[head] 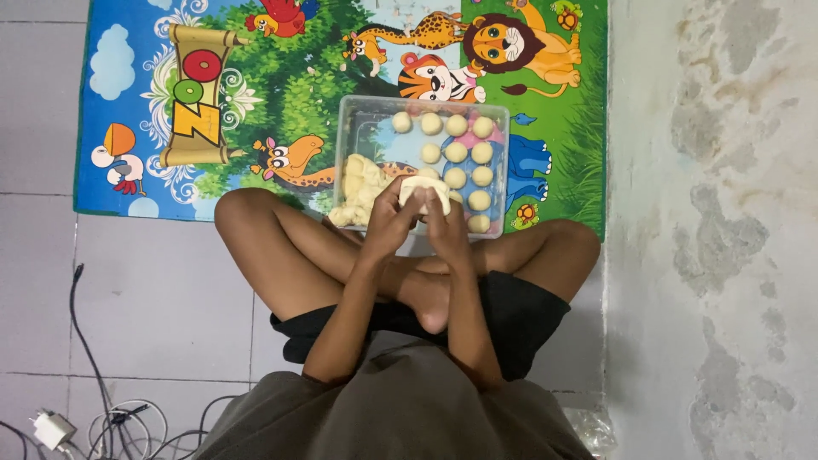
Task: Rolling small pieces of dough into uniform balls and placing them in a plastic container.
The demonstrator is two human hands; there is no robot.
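Frame centre: left hand (388,223) and right hand (445,228) both curled round one dough piece (423,191), fingers closed on it, held just above near edge of clear tub (345,115). Tub sits on animal mat (281,85), upper middle. Inside: dough balls (457,153) in rows right, dough lump (362,183) left. Person cross-legged on tiles. Cables (94,409) lower left.

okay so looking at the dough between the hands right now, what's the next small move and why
Probably finish rounding the pale dough piece that the left hand and right hand pinch together, then set it in the clear plastic tray: round dough balls already sit there in rows, beside a lumpy unshaped mass.
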